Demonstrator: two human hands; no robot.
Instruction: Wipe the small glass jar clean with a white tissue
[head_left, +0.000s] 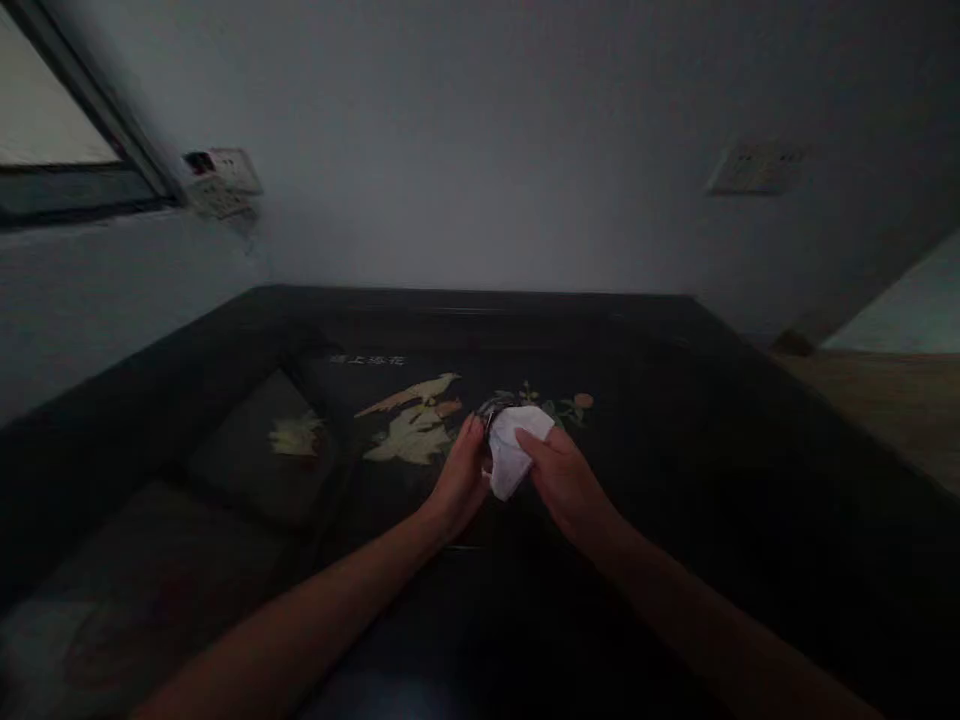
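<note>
My left hand [463, 470] is closed around a small dark object with a curved, shiny rim [489, 420]; the fingers and the white sheet hide most of it, so its kind cannot be made out. A crumpled white cloth or tissue [511, 455] lies against that object. My right hand [561, 470] pinches the cloth, thumb on top, and presses it toward the left hand. Both hands are close together above a dark tabletop [645, 520], in front of its printed bird and flower picture [409, 430].
A pale wall [480, 160] stands behind the dark table. One socket plate [234, 170] is at the left corner near a window frame [97, 110], another socket [757, 168] at the right. Brownish floor [892, 400] shows beyond the table's right edge.
</note>
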